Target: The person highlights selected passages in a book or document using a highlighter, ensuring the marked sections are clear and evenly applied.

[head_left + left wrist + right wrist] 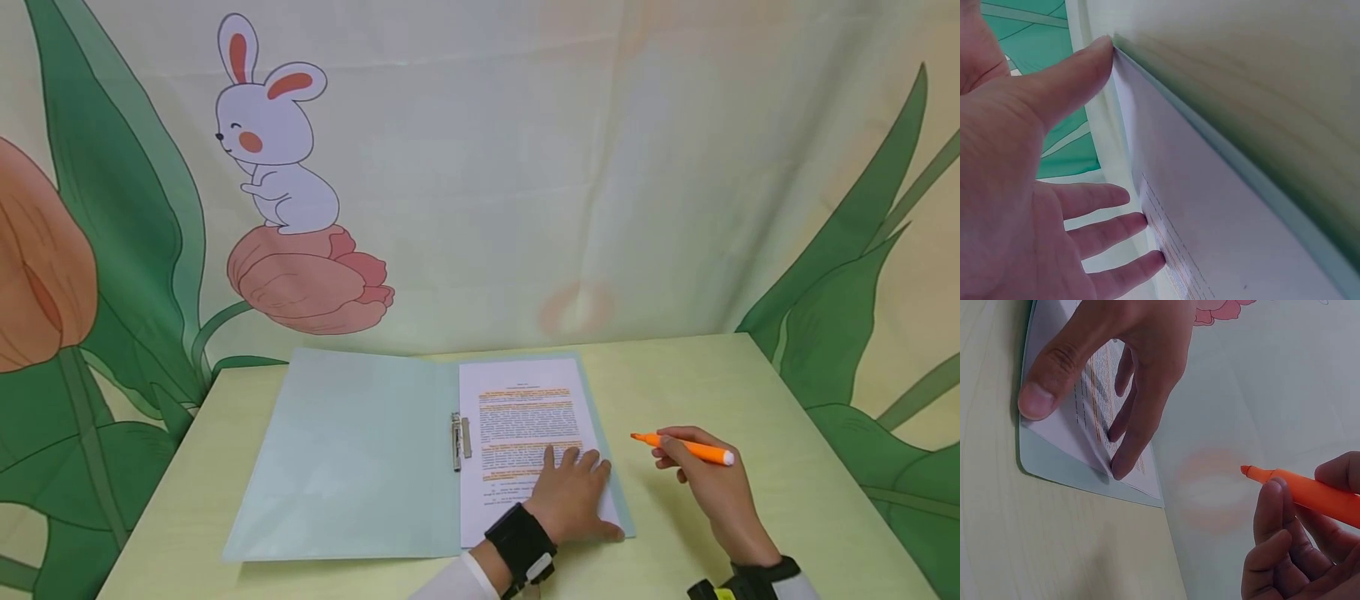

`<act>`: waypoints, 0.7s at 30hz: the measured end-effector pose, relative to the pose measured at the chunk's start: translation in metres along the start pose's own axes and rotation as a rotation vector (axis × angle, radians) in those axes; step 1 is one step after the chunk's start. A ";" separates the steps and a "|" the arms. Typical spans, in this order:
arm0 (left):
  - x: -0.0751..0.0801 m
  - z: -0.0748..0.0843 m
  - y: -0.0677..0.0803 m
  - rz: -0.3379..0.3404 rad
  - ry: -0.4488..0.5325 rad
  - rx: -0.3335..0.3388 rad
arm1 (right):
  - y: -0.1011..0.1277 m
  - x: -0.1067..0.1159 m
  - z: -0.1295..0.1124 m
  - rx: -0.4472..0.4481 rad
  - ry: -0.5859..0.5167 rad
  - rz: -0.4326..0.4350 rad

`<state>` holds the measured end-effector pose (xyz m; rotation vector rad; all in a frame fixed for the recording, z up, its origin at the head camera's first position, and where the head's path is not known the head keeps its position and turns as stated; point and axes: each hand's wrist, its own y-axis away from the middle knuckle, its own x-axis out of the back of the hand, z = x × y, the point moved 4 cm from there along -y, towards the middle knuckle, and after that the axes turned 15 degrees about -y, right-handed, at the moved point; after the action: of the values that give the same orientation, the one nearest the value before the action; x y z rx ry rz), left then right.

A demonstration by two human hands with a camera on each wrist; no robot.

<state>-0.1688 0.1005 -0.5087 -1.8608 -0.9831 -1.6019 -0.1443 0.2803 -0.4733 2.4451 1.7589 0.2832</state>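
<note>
An open light-blue clip folder (360, 458) lies on the table, with printed sheets (517, 425) on its right side under a metal clip (457, 442). Several text lines carry orange highlighting. My left hand (573, 496) rests with spread fingers on the lower right of the sheets; its thumb touches the bottom corner in the left wrist view. To the right of the folder, my right hand (712, 483) holds an uncapped orange highlighter (693, 448) between thumb and fingers, above the table. Its tip (1245, 470) points left, toward the folder.
The pale yellow table (787, 433) extends past the folder on both sides. Behind it hangs a cloth backdrop (480, 183) printed with a rabbit, flowers and leaves. Dark straps with devices (522, 546) sit on both wrists.
</note>
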 end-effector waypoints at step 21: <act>-0.001 -0.004 0.001 0.015 0.039 -0.037 | -0.001 0.000 0.005 -0.021 -0.010 -0.010</act>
<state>-0.1701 0.0968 -0.5087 -1.8504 -0.9270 -1.6518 -0.1439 0.2810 -0.4785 2.4183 1.7542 0.2869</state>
